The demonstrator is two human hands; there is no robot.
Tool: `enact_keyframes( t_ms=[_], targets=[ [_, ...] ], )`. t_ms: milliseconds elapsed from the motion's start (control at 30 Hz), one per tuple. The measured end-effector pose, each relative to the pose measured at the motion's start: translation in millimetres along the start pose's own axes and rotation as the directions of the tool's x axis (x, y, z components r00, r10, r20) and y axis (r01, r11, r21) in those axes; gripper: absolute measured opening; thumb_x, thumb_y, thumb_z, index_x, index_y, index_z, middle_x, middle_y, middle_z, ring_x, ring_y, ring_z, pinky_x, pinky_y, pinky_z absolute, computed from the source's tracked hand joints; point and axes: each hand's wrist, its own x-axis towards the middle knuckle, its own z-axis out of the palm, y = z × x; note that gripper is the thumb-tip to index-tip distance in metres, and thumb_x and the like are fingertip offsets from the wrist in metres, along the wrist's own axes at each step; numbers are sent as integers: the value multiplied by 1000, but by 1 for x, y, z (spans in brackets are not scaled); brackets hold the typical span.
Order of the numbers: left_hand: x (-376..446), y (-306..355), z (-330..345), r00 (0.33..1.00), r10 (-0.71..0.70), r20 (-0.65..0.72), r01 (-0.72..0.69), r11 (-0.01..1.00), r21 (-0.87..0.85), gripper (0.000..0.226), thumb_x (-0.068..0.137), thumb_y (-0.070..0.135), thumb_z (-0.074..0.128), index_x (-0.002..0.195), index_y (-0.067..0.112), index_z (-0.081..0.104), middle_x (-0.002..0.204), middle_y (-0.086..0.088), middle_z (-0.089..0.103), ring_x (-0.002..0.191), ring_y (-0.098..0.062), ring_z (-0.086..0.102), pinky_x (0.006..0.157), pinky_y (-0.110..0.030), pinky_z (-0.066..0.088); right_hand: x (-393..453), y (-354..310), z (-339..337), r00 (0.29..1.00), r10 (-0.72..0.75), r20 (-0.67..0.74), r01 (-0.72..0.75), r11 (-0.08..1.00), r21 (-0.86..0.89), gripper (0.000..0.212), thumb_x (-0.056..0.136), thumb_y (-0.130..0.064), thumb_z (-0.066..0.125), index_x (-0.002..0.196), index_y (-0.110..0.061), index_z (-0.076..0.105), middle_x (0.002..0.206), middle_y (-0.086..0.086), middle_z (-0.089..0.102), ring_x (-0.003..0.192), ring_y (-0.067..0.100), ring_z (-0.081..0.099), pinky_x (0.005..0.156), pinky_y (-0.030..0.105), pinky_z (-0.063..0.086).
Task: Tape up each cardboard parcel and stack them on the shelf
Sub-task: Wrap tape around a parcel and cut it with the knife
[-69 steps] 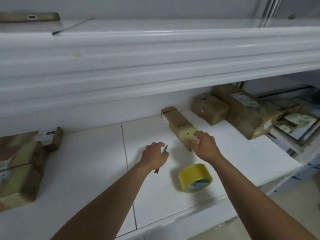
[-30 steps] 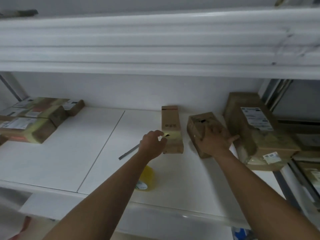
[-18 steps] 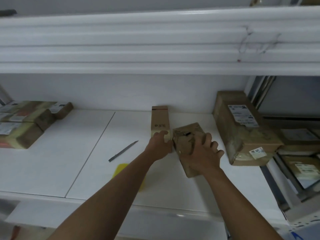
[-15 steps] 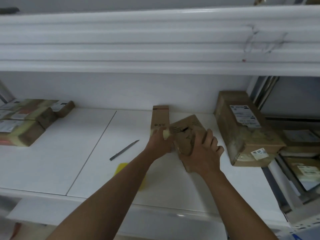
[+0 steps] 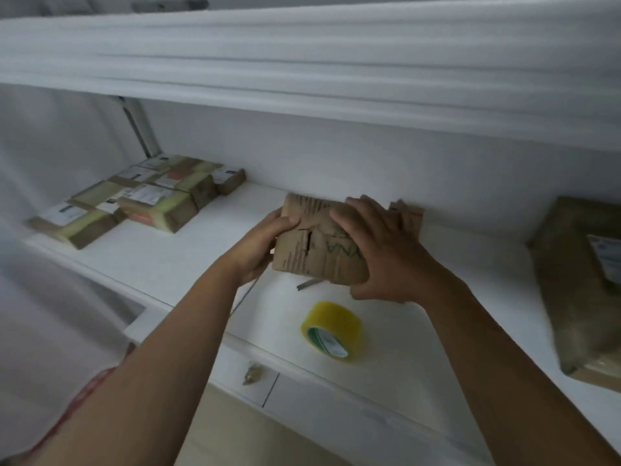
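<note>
Cardboard parcel point(image 5: 319, 245), creased and worn, sits lifted between my 2 hands above the shelf point(image 5: 188, 260); it looks light, soft at the torn flap, so I hold the ends. Left hand point(image 5: 260, 245) clasps its left end, right hand point(image 5: 383, 253) wraps over the top. Tape roll point(image 5: 332, 329) lies below my right wrist

Matt cardboard parcel point(image 5: 319, 250), seemingly glossy tape roll point(image 5: 332, 331)

bare shelf point(image 5: 188, 260) left of hands; tape roll point(image 5: 332, 329) near edge
</note>
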Motion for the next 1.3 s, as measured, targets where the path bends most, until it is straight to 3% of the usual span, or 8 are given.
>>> enact_keyframes(
  t_ms=[133, 233, 333, 467, 600, 867, 1033, 1300],
  targets=[
    [-17, -2, -47, 956, 18, -294, -37, 998, -57, 54, 89, 53, 59, 135, 27, 50, 123, -8, 67, 113, -29, 64, 98, -52, 51, 51, -36, 15, 999, 2, -39, 0, 1000, 31, 109, 81, -49, 68, 157, -29, -6, 165, -4, -13, 151, 19, -17, 120, 58, -7],
    [-26, -16, -76, 851, -92, -518, -21, 978, -209, 51, 91, 54, 48, 133, 25, 50, 117, -3, 69, 99, -20, 67, 76, -36, 55, 76, -56, 38, 985, 156, -75, -137, 969, 206, 91, 91, -40, 59, 158, -25, 0, 166, 5, -1, 152, 28, 4, 120, 54, 14],
    [-28, -41, -98, 756, -193, -626, 33, 965, -258, 79, 75, 66, 57, 136, 20, 41, 123, -6, 62, 107, -22, 63, 83, -40, 57, 85, -64, 66, 944, 289, 160, -318, 926, 205, 74, 95, -45, 50, 155, -19, 16, 157, 14, 23, 138, 35, 34, 108, 46, 36],
    [-27, -76, -97, 666, -292, -687, 140, 953, -270, 74, 86, 61, 59, 138, 15, 33, 125, -5, 52, 109, -22, 54, 92, -38, 46, 81, -64, 93, 766, 327, 554, -469, 873, 133, 67, 93, -54, 46, 148, -18, 34, 148, 10, 42, 131, 33, 45, 103, 46, 40],
    [-14, -90, -90, 598, -382, -705, 290, 923, -254, 89, 81, 69, 50, 145, 10, 32, 138, -15, 44, 120, -34, 48, 98, -47, 46, 74, -66, 92, 653, 312, 690, -513, 853, 100, 62, 93, -54, 54, 149, -32, 39, 156, 1, 36, 136, 27, 44, 105, 38, 40],
    [-9, -99, -74, 640, -360, -679, 391, 913, -115, 101, 61, 78, 28, 141, 18, 38, 134, -14, 45, 121, -39, 46, 103, -58, 42, 68, -61, 96, 579, 370, 727, -575, 817, 42, 58, 90, -47, 62, 137, -16, 48, 128, 5, 56, 98, 18, 53, 76, 29, 45],
    [-19, -101, -68, 645, -260, -718, 339, 940, -35, 56, 84, 60, 38, 119, 16, 42, 119, -12, 54, 110, -33, 52, 98, -51, 46, 61, -58, 96, 616, 358, 701, -574, 814, 89, 35, 90, -40, 61, 115, -15, 57, 111, 5, 60, 93, 20, 58, 68, 29, 43],
    [-33, -101, -47, 675, -144, -724, 333, 934, 125, 35, 102, 42, 28, 122, 13, 27, 112, -13, 56, 97, -33, 56, 93, -49, 48, 29, -41, 85, 576, 376, 725, -656, 742, 136, 74, 79, -74, 60, 123, -16, 50, 110, 1, 52, 93, 19, 54, 77, 33, 46]
  ],
)
